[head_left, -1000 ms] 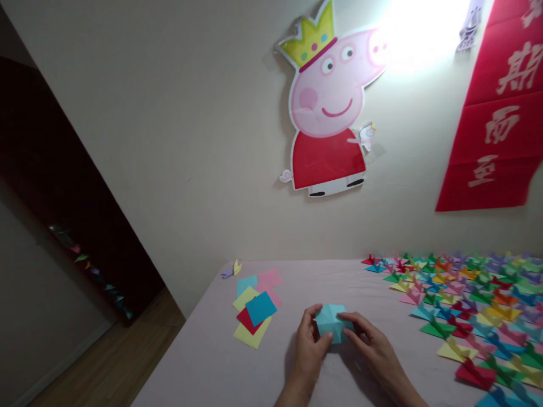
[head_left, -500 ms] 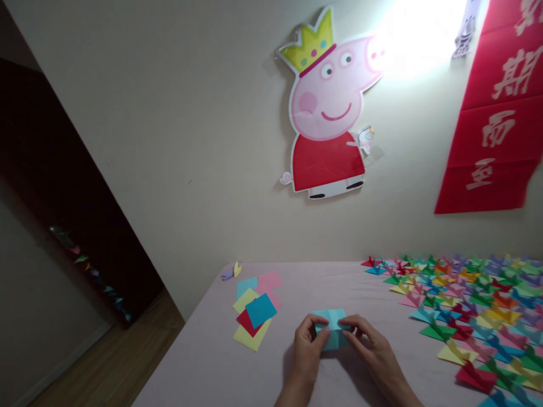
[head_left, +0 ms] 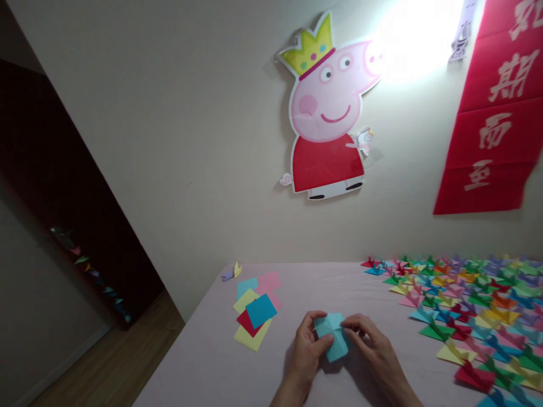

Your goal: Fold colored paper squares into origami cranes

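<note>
A light blue square of origami paper (head_left: 338,346) with crease lines is held just above the table, tilted a little. My left hand (head_left: 309,345) grips its left side, thumb on top and fingers behind. On the right edge, my right hand (head_left: 368,340) pinches the paper between thumb and fingertips. Left of my hands lies a loose spread of coloured paper squares, with a blue sheet (head_left: 261,310) on top, a red sheet (head_left: 249,324) under it and a yellow sheet (head_left: 253,337) below.
Rows of folded paper cranes (head_left: 475,316) cover the table's right side. Two small folded pieces (head_left: 232,272) sit at the far left corner of the pink tablecloth (head_left: 203,345). Behind stands a wall with a pig cutout (head_left: 326,164) and a red banner (head_left: 487,130).
The light blue paper has turned and tilted between my hands, its lower corner now nearer me. My left thumb has shifted onto its face.
</note>
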A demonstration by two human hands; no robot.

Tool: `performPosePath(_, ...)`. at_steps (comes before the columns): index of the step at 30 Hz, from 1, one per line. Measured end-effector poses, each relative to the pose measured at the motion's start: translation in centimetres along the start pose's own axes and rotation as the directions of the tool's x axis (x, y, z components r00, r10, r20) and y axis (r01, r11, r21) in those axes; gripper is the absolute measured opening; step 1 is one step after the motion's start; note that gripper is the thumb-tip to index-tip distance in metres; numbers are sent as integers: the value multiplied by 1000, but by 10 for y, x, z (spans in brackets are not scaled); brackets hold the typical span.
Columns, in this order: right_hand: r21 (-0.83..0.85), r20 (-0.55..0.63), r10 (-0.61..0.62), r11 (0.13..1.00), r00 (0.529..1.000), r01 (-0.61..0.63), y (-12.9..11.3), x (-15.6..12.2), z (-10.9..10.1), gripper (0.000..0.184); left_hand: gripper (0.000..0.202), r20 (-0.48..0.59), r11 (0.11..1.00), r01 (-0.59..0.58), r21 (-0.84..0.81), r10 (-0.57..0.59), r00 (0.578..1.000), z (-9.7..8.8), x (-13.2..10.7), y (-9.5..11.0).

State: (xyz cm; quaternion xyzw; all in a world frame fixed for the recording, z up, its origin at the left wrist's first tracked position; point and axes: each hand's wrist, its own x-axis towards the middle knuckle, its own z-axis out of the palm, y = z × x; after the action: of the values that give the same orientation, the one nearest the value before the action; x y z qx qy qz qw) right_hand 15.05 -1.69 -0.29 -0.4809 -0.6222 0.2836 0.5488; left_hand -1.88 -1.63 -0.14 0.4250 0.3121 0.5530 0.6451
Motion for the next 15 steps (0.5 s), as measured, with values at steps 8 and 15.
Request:
performPosePath(8, 2, 63, -65, 998, 996, 65, -10, 1, 3, 22, 40, -52, 983, -57, 177, 67, 996, -2, 2, -1)
performPosePath(15, 45, 110, -31, 999, 993, 26, -12, -2, 4, 22, 16, -72, 886, -120, 448, 169, 983, -4, 2, -4)
